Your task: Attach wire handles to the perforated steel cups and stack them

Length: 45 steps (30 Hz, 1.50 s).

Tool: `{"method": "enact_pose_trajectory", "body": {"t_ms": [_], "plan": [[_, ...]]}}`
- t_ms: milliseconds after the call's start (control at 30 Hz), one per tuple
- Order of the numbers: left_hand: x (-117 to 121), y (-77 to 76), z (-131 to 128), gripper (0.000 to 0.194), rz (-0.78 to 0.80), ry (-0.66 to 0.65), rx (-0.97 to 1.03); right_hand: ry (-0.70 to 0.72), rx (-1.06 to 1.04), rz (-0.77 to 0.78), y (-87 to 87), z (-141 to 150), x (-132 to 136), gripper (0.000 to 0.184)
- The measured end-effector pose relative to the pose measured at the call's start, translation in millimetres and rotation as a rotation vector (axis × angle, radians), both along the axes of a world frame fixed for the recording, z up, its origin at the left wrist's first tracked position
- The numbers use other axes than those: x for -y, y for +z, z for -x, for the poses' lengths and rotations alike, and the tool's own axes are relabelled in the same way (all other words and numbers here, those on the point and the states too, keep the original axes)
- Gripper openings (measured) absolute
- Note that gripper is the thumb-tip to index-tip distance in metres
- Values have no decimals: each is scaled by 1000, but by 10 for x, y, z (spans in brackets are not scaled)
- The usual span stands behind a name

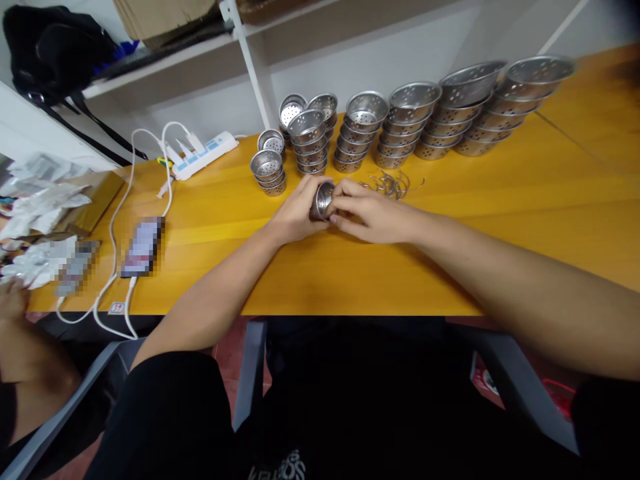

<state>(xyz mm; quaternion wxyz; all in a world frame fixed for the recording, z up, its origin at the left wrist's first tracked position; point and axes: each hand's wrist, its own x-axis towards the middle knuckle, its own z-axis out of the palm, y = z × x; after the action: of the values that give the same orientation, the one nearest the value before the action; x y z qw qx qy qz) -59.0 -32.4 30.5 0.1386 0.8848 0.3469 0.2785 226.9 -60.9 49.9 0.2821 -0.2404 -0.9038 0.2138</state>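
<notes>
- Near the middle of the yellow table (200, 287), we hold one tilted metal cup (325, 196) with holes.
- Our left hand (299, 212) has its fingers gripping around the cup's side.
- Our right hand (363, 212) has bent fingers at the cup's mouth (we cannot tell if they pinch something).
- Behind stand stacks of similar cups (351, 145); thin curved wires (393, 185) lie beyond our right hand.

Single head cam, worn by the person, facing fwd & down across the table (435, 273). Wide FOV: wearer's black shirt (380, 420) v. near, left hand (297, 209) & right hand (369, 213) approx. mid-view, shelf (251, 70) on far side, co-worker's arm (43, 357) at near left edge. Pic squeezed in ht.
</notes>
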Motion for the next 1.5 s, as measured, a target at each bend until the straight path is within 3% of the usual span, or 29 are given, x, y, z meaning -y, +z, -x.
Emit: {"method": "enact_pose_trajectory", "body": {"t_ms": [133,267,467,667,867,1033,1233,1500], "plan": [[-13,-11,29,93,-28,-69,22,-83,-52,-13,43,-23,6,31],[-50,-51,36,91,-28,-11,26,-213,-84,-53,61,-22,-3,38],[-54,-53,17,89,-8,-25,35,-231,-73,-47,41,-19,-34,31],[-40,40,32,88,-48,-45,-1,-230,-61,-43,86,-57,-16,33],[-6,204,184,95,-38,45,-8,-81,-125,-18,167,-128,6,44],[-200,295,508,115,-144,235,276,-245,-110,-79,77,-262,-166,58],[-670,156,998,129,-189,452,507,-306,-3,-46,-161,-493,-478,67],[-943,-108,1228,133,-150,422,461,-291,77,64,-133,-498,-457,52]]}}
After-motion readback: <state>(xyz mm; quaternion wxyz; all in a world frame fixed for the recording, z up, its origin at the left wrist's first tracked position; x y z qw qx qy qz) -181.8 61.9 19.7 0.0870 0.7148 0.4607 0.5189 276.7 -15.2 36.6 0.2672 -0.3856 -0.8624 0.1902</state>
